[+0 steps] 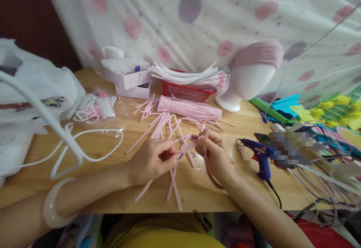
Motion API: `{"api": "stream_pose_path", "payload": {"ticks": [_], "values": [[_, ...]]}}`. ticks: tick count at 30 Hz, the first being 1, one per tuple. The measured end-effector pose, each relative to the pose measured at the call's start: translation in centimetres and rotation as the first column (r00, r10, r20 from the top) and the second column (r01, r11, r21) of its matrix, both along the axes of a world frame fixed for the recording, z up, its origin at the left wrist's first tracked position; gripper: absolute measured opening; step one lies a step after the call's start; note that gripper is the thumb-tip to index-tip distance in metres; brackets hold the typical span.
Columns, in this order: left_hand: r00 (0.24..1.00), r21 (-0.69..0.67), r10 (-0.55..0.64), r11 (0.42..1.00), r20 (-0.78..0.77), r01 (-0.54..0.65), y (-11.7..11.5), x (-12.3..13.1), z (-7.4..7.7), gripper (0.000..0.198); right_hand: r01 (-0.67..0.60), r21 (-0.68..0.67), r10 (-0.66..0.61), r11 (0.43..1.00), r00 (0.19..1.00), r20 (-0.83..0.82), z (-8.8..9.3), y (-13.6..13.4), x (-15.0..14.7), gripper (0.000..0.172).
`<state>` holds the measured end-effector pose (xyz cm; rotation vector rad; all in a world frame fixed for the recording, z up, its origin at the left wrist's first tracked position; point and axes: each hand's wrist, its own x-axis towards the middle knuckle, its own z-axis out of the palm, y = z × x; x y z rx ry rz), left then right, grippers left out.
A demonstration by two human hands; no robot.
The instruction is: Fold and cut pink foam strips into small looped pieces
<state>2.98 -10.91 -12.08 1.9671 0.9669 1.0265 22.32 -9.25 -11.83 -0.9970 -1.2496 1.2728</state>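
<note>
My left hand (153, 158) is closed in a pinch, thumb against forefinger, at one end of a short pink pipe cleaner (187, 147). At the other end my right hand (214, 153) pinches the same piece between thumb and fingers. The piece runs slantwise between both hands, just above the table. Loose pink pipe cleaners (175, 188) lie crossed beneath my hands, and more spread out behind them. Farther back rests a thick tied bundle of pink pipe cleaners (189, 108).
A red basket (183, 91) holds white pipe cleaners (184, 73). Right of it stands a white foam head (251, 77) with a pink band. A blue glue gun (263, 158) with a lit red light lies right, beside tangled cables. Bagged beads (94, 107) and a white cable (97, 130) lie left.
</note>
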Motion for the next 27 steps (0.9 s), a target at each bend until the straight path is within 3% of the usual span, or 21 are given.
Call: {"api": "stream_pose_path", "payload": {"ticks": [3,7,11,27], "values": [[1.0,-0.053,0.01,0.999,0.016,-0.009,-0.1,0.1,0.0,0.018,0.015,0.031,-0.015,0.999,1.0,0.006,0.1,0.0,0.0,0.04],[0.997,-0.22,0.039,0.975,0.06,-0.025,-0.1,-0.1,-0.1,0.021,-0.1,0.109,0.088,0.989,0.99,0.11,0.2,0.2,0.0,0.032],[0.996,-0.216,0.048,0.976,0.072,-0.032,-0.1,-0.4,0.0,0.023,-0.194,0.075,0.18,0.978,0.971,0.159,0.5,0.3,-0.4,0.03],[0.998,-0.322,0.009,0.947,0.062,0.011,0.2,-0.5,-0.4,0.024,-0.238,-0.007,0.236,0.971,0.967,-0.092,-0.7,1.0,-0.4,0.022]]}}
